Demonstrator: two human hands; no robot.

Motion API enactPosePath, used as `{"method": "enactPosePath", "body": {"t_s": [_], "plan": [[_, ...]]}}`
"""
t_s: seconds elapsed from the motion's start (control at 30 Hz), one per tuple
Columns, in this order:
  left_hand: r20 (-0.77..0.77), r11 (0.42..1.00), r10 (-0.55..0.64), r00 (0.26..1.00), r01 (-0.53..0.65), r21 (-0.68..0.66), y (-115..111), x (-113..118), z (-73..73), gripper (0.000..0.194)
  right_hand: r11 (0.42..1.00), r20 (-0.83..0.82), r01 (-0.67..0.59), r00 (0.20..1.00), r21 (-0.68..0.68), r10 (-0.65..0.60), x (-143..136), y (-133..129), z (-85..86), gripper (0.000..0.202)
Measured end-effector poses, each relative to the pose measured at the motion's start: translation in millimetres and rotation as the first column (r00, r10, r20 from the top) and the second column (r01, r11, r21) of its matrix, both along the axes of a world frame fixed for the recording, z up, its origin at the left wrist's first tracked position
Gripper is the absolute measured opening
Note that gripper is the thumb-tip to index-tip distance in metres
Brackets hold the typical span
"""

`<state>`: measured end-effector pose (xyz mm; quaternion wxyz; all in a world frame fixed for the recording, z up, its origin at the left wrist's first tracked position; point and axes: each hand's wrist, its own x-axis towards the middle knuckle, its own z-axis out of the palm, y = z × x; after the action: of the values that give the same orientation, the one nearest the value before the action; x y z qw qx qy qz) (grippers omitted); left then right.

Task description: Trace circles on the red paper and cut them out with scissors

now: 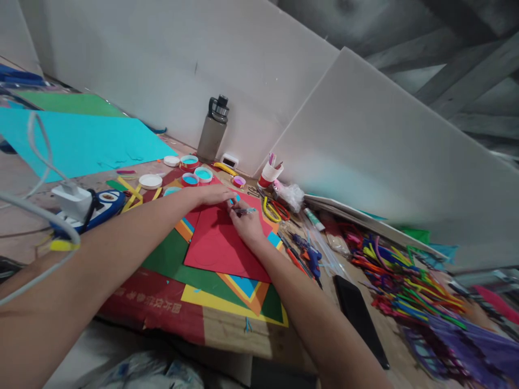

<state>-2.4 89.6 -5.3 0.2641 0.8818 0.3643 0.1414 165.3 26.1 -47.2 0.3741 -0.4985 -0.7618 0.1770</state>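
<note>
Near L hand (217, 194), tubs (204, 181) w/ blue stuff (203, 173); R grip (248, 222) clamped on pen (248, 210), L: can't tell.

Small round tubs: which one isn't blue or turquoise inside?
The rightmost tub: its contents are pinkish purple, while the other tubs hold blue or turquoise.

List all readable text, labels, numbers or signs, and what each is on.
Nothing legible enough to quote.
Red cardboard strip at the front edge: a row of pale characters, too blurred.
Blue-and-white device at left: markings too small.
Tube: any print too small.
Small white device by the wall: dark screen, no digits readable.
</note>
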Motion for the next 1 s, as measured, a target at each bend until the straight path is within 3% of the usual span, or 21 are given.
{"method": "enactPosePath", "body": {"t_s": [0.2, 0.37, 0.57, 0.77, 1.0], "plan": [[-0.041, 0.999, -0.019, 0.999, 0.020, 0.026, -3.9, 0.6, 5.8, 0.043, 0.998, 0.000, -0.035, 0.999, -0.043, 0.035, 6.3, -5.8, 4.5, 0.017], [-0.025, 0.999, -0.052, 0.998, 0.052, -0.008, -1.7, 1.1, 1.9, 0.043, 0.998, 0.035, -0.041, 0.998, -0.054, 0.043, 14.0, -9.7, 5.2, 0.017], [0.040, 0.994, -0.070, 0.997, 0.073, -0.077, 4.2, 1.1, -4.9, 0.043, 0.998, 0.067, 0.017, 0.998, -0.062, -0.013, 22.1, -13.4, 5.1, 0.020], [0.012, 0.992, -0.061, 0.998, 0.062, -0.110, 5.7, 1.4, -5.0, 0.043, 0.997, 0.051, 0.020, 0.999, -0.069, -0.017, 30.1, -18.0, 8.9, 0.021], [-0.018, 0.994, -0.105, 0.994, 0.104, -0.044, 2.7, 3.6, 2.1, 0.037, 0.993, -0.013, 0.081, 0.997, -0.088, -0.082, 42.7, -16.4, 4.9, 0.021]]}}
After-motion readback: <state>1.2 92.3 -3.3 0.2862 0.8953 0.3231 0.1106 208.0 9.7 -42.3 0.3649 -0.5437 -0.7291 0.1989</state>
